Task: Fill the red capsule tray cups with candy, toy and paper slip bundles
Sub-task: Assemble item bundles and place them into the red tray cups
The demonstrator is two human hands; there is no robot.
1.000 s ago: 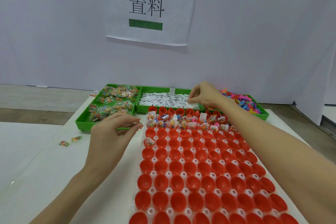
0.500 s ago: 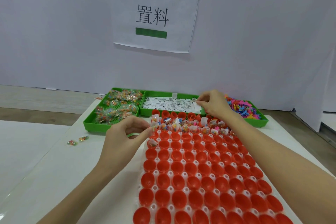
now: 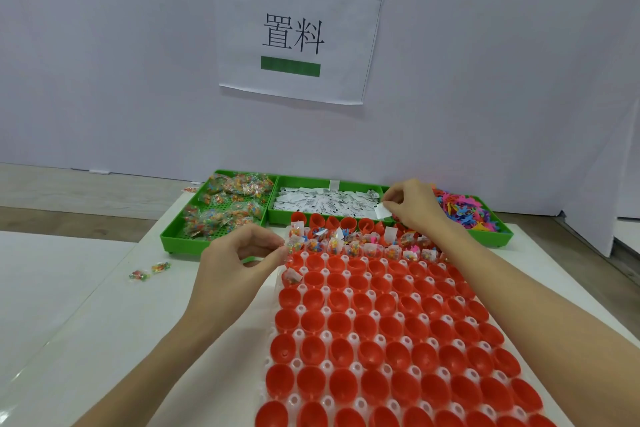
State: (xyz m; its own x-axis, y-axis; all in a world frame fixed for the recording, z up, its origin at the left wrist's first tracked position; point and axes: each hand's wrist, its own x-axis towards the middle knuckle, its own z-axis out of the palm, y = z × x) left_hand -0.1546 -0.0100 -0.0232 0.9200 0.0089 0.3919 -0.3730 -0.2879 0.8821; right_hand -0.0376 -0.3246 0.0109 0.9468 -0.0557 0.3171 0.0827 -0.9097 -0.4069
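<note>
The red capsule tray (image 3: 388,333) fills the table's near right, with several far-row cups holding candy, toys and slips. One cup in the third row at the left holds a candy packet (image 3: 292,277). My left hand (image 3: 239,262) pinches a small candy packet (image 3: 290,246) at the tray's far left corner. Over the boundary between the slip and toy bins, my right hand (image 3: 414,206) pinches a white paper slip (image 3: 380,210).
Three green bins stand behind the tray: candy packets (image 3: 221,208), paper slips (image 3: 325,201) and colourful plastic toys (image 3: 464,210). Two loose candy packets (image 3: 149,271) lie on the white table at the left. A printed sign (image 3: 294,35) hangs on the wall.
My left hand moved right to the tray's far left corner with its candy packet. My right hand lifted a paper slip from the slip bin.
</note>
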